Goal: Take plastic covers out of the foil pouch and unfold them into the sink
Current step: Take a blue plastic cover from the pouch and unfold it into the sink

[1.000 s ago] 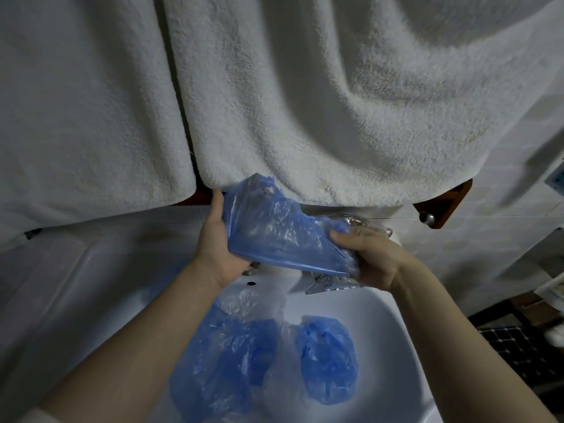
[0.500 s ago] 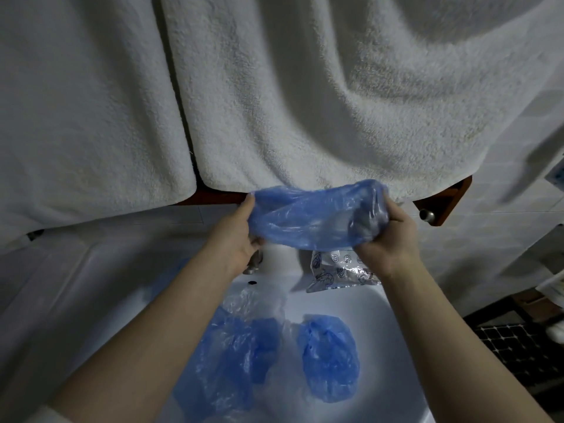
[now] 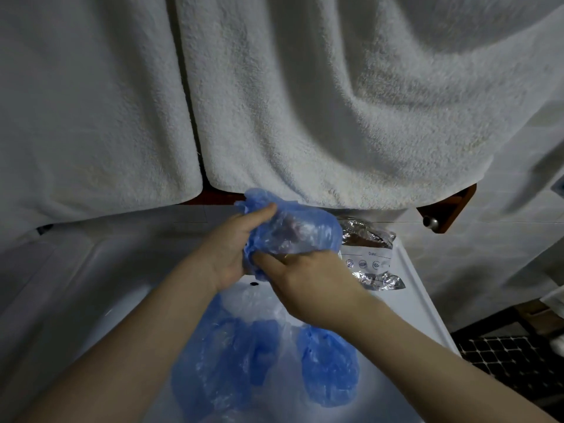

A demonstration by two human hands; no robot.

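Cover [image 3: 300, 232] bunched between both hands over sink [image 3: 410, 303]: left hand [image 3: 227, 250] pinching its left end, right hand [image 3: 308, 282] curled under it. Below the grip, more covers [image 3: 328, 366] in the basin. Right of the grip, pouch [image 3: 369, 257] on the rim.

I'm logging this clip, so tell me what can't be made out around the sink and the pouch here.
- Foil pouch, head view: left part hidden by the held blue cover; print too small to read.
- Right hand: fingertips buried under that cover, also gripped by the left hand.
- Sink: drain hidden by covers in the basin and forearms.
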